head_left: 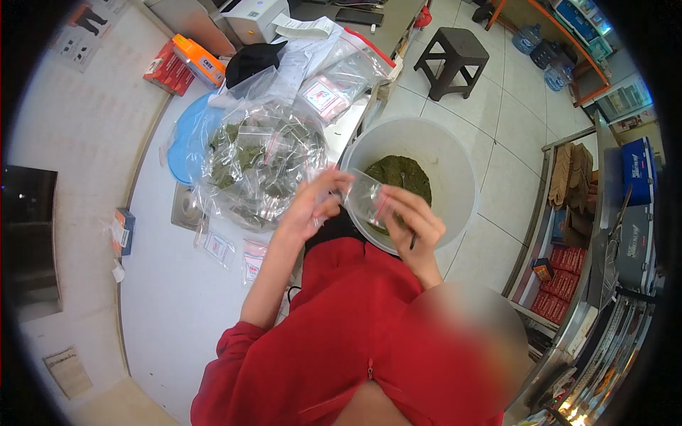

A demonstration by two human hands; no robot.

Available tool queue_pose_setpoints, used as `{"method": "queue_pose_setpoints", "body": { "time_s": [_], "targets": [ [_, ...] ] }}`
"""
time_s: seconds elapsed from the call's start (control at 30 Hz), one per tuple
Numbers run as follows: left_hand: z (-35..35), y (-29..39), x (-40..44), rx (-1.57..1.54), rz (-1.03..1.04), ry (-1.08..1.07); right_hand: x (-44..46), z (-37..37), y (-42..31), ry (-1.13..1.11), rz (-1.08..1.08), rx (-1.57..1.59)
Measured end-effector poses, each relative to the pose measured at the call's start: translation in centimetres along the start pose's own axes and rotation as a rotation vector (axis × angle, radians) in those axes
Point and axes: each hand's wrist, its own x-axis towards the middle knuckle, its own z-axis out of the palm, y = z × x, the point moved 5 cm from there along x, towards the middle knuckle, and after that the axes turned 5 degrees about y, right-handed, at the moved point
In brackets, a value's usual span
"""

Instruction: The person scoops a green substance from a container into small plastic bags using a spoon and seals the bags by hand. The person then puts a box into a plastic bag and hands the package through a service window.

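My left hand [312, 204] and my right hand [415, 216] hold a small clear zip bag [364, 197] between them, over the near rim of a white bucket [462, 167]. The fingers of my left hand pinch the bag's left side and are a little blurred. My right hand grips its right side, by the red zip strip. A short dark thing shows under my right fingers, too small to name. Green ground material [405, 170] lies in the bucket's bottom. Left of my left hand is a large clear plastic bag [213, 181] holding several small bags of green material.
On the white table [170, 305] lie loose printed zip packs [217, 245], a blue round lid [186, 142], papers and a black cap [252, 62]. A dark stool [455, 53] stands beyond the bucket. Shelves with red boxes [561, 284] are at right.
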Motion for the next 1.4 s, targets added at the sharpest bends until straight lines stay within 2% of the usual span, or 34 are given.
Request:
{"method": "queue_pose_setpoints", "body": {
  "time_s": [0.07,0.1,0.2,0.23,0.27,0.33,0.4,0.47,0.5,0.53,0.6,0.63,0.7,0.73,0.8,0.83,0.87,0.93,0.97,1.03,1.07,1.1,1.13,1.2,1.33,1.4],
  "targets": [
    [-2.1,1.5,1.1,0.749,0.256,0.199,-1.1,0.0,-0.7,-0.112,-0.138,-0.073],
    [-2.1,2.5,1.1,0.866,0.312,0.179,-1.4,0.0,-0.7,-0.141,-0.177,-0.101],
    [-2.3,4.5,1.5,0.780,0.374,0.217,-1.9,-0.6,-0.1,-0.191,-0.223,-0.133],
    [-1.7,4.0,1.5,0.794,0.104,0.135,-1.9,-0.7,-0.1,-0.192,-0.220,-0.133],
    [-2.1,3.4,1.9,0.793,0.101,0.138,-2.2,-0.5,-0.4,-0.248,-0.261,-0.117],
    [-2.1,0.4,3.1,0.920,0.027,-0.130,-2.6,-0.3,-0.6,-0.309,-0.301,-0.097],
    [-2.4,0.9,4.3,0.946,0.002,-0.096,-2.9,0.3,-0.3,-0.364,-0.292,-0.103],
    [-1.6,3.5,4.5,1.188,0.523,0.067,-3.4,0.2,0.2,-0.385,-0.282,-0.088],
    [-0.1,4.2,3.8,1.201,0.607,-0.066,-3.5,0.2,0.4,-0.407,-0.281,-0.066],
    [0.9,4.2,3.2,1.201,0.598,-0.073,-3.6,0.2,0.3,-0.406,-0.272,-0.072],
    [4.0,0.4,0.4,1.344,0.560,-0.841,-4.4,0.7,0.1,-0.594,-0.153,-0.019],
    [3.7,0.0,0.5,1.332,0.550,-0.842,-4.4,0.7,0.0,-0.602,-0.140,-0.022],
    [0.8,-2.4,1.3,1.497,-0.079,-0.860,-4.6,1.5,1.0,-0.790,0.081,0.023],
    [-0.4,-2.5,1.6,1.490,-0.089,-0.865,-4.6,1.3,1.5,-0.792,0.093,0.022],
    [-3.2,-2.1,2.4,1.356,-0.110,-0.705,-4.6,0.6,3.5,-0.723,0.164,-0.052],
    [-3.4,-2.3,1.5,1.241,-0.212,-0.673,-4.9,0.4,4.8,-0.686,0.226,-0.195],
    [-3.7,-2.9,0.8,1.236,-0.221,-0.677,-5.9,0.0,6.2,-0.688,0.236,-0.197],
    [-4.5,-4.6,-0.8,0.993,-0.284,-0.666,-10.0,-0.8,11.3,-0.906,0.432,-0.309],
    [-6.1,-6.5,-1.4,0.797,-0.411,-0.613,-11.9,-1.0,13.5,-0.907,0.442,-0.309],
    [-6.6,-7.7,-2.3,0.737,-0.392,-0.568,-15.7,-0.7,17.6,-1.048,0.573,-0.208],
    [-6.9,-8.0,-2.5,0.679,-0.362,-0.519,-15.5,-0.1,18.5,-1.050,0.581,-0.209],
    [-7.2,-8.1,-2.6,0.644,-0.277,-0.537,-14.7,0.8,19.4,-0.966,0.576,-0.218],
    [-7.3,-8.0,-2.8,0.639,-0.282,-0.536,-13.9,1.8,20.6,-0.883,0.569,-0.226],
    [-7.5,-7.3,-2.9,0.584,-0.217,-0.461,-14.2,4.5,24.9,-0.690,0.452,-0.292],
    [-8.3,-7.0,-3.0,0.463,-0.220,-0.342,-13.8,8.9,27.9,-0.584,0.328,-0.346],
    [-8.8,-6.0,-2.9,0.508,-0.121,-0.250,-16.7,10.7,29.2,-1.066,0.247,-0.764]
  ]
}}
